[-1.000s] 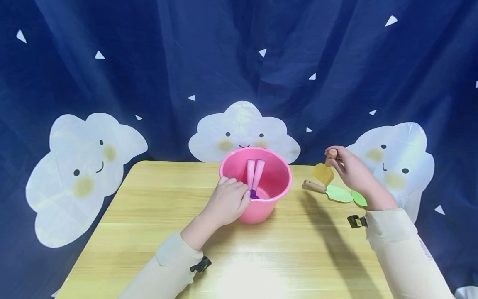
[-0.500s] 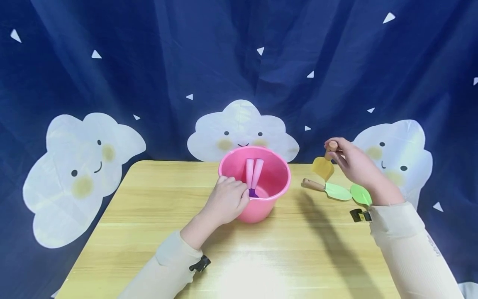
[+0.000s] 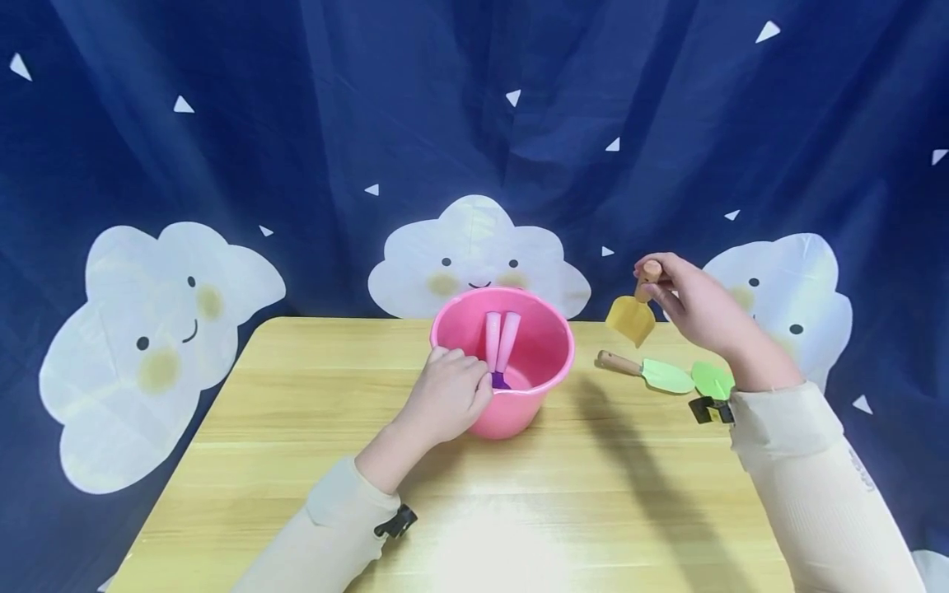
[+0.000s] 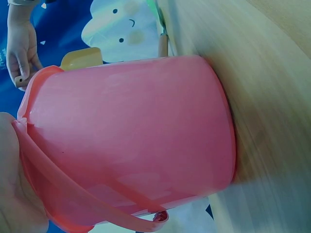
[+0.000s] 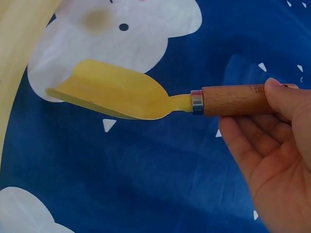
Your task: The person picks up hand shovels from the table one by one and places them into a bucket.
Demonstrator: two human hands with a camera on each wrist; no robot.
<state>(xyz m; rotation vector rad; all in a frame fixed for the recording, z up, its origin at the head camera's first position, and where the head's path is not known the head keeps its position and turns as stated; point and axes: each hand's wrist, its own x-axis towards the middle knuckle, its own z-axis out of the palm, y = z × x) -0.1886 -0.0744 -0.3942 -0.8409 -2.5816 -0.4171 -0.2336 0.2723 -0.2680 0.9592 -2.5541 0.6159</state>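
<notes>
A pink bucket (image 3: 511,417) stands upright on the table, its rim gripped at the near left by my left hand (image 3: 447,398). Inside it lean two tools with pale pink handles (image 3: 507,344) and purple lower parts. In the left wrist view, the bucket's handle (image 4: 73,187) hangs down along its side. My right hand (image 3: 700,317) holds a small yellow shovel (image 3: 631,319) in the air, right of the bucket. In the right wrist view, thumb and fingers pinch its wooden handle (image 5: 238,100) near the end; the yellow blade (image 5: 116,92) points away from the hand.
On the wooden table (image 3: 296,494), a pale green trowel (image 3: 666,375) with a wooden handle lies right of the bucket. Beside it is a brighter green blade (image 3: 712,380), partly hidden by the right wrist strap. A dark blue curtain (image 3: 415,99) with clouds hangs behind the table.
My right hand has risen with the yellow shovel, lifting it away from the trowel and slightly left. The left hand keeps its grip on the bucket's rim.
</notes>
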